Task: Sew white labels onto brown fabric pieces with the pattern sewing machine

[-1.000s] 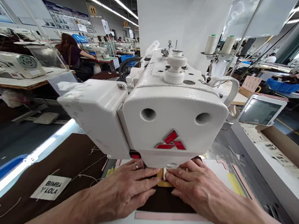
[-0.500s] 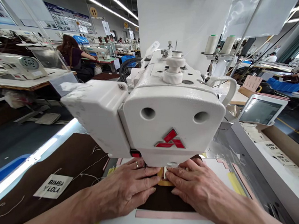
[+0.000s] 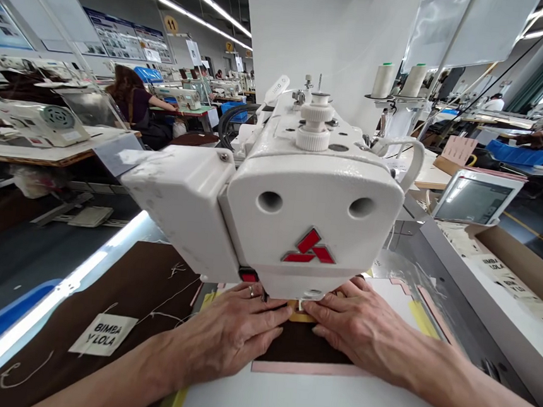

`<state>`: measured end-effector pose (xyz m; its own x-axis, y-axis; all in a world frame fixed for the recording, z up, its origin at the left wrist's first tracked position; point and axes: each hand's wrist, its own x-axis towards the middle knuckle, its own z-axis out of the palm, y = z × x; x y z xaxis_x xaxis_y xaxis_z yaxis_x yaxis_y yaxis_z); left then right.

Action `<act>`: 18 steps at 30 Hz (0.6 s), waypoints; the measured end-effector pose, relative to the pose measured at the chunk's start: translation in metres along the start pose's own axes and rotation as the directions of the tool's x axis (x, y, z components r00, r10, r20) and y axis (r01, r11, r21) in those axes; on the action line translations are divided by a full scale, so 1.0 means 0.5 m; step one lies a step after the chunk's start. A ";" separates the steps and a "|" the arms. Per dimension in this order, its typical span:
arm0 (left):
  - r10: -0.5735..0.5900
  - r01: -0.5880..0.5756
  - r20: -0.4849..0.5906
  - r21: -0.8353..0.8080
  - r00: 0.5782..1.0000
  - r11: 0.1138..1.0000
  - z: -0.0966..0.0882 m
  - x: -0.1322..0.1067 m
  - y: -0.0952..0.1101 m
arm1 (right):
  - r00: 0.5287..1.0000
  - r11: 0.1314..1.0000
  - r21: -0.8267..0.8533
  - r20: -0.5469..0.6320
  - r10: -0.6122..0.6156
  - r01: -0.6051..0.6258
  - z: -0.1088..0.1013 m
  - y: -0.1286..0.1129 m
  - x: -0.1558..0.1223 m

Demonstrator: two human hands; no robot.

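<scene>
My left hand (image 3: pixel 236 330) lies with its fingers stretched out flat beside a small yellow frame (image 3: pixel 302 318), under the white sewing machine head (image 3: pixel 259 240). From the other side, my right hand (image 3: pixel 360 328) rests flat with its fingertips at the same frame. Dark brown fabric (image 3: pixel 297 348) shows between the hands, set in a white template board (image 3: pixel 330 402) edged with pink strips. A small pale piece stands inside the frame, partly hidden by my fingers. The needle area is hidden behind the machine head.
More brown fabric (image 3: pixel 45 342) lies at the left, bearing a printed cloth label (image 3: pixel 104 334) and loose threads. At the right, a cardboard box (image 3: pixel 524 251) holds several labels, with a screen (image 3: pixel 476 196) behind it. Thread cones (image 3: pixel 383 80) stand at the back. A person (image 3: pixel 137 103) sits at the far left.
The template board, with its pink strip and the yellow frame, has slid slightly away from me under the machine head. Both hands stay flat beside the frame and move along with it.
</scene>
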<state>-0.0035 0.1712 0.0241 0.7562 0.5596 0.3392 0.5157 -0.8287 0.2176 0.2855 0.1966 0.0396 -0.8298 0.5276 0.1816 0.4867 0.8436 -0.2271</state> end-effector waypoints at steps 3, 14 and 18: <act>-0.039 0.039 0.005 0.001 0.999 0.999 0.007 -0.003 -0.008 | 1.000 1.000 0.012 0.007 0.023 -0.023 0.000 0.009 0.004; -0.086 0.086 0.017 0.023 0.996 0.996 -0.004 0.010 -0.007 | 1.000 1.000 0.017 -0.014 0.024 -0.024 -0.004 0.017 0.009; -0.080 0.080 0.010 0.053 0.997 0.995 0.004 0.001 -0.008 | 1.000 1.000 0.009 -0.026 0.011 -0.011 -0.005 0.011 0.010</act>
<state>-0.0042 0.1747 0.0218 0.7162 0.6244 0.3118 0.5947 -0.7798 0.1955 0.2847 0.2038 0.0416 -0.8168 0.5397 0.2041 0.4934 0.8366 -0.2379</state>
